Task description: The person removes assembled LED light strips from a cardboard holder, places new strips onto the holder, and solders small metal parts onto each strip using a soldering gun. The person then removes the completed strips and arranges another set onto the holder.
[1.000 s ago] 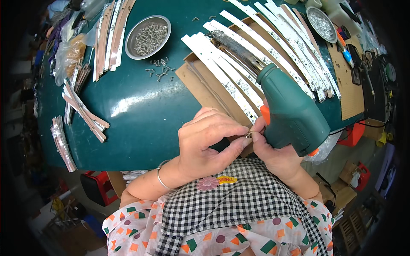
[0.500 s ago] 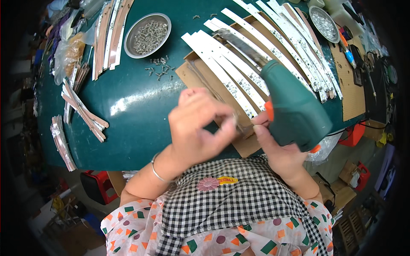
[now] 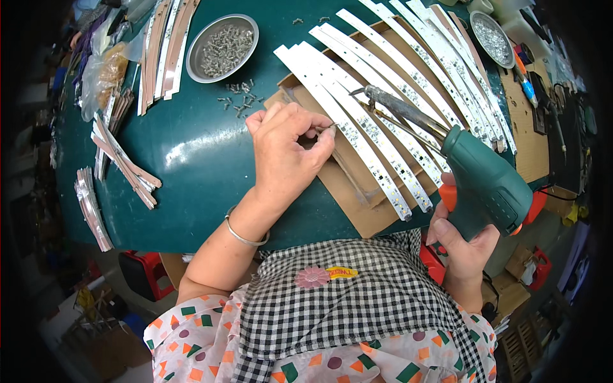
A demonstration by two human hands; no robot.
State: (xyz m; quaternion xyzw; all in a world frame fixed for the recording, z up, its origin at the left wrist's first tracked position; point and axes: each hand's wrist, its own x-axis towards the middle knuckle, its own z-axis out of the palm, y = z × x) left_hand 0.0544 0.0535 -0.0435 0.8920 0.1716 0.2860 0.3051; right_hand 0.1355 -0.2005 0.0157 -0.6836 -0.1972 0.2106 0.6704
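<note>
Across the middle of the frame, a dark green table point(image 3: 191, 166) carries a sheet of brown cardboard point(image 3: 357, 204) with long white light strips point(image 3: 367, 137) fanned over it toward the upper right. At centre right, the right hand point(image 3: 463, 246) is clenched around the grip of a green electric screwdriver point(image 3: 476, 175), its bit pointing up-left over the strips. At centre, the left hand point(image 3: 284, 156) pinches a small screw point(image 3: 330, 127) between thumb and forefinger just above a strip, while a metal bowl of screws point(image 3: 223, 46) sits upper left.
</note>
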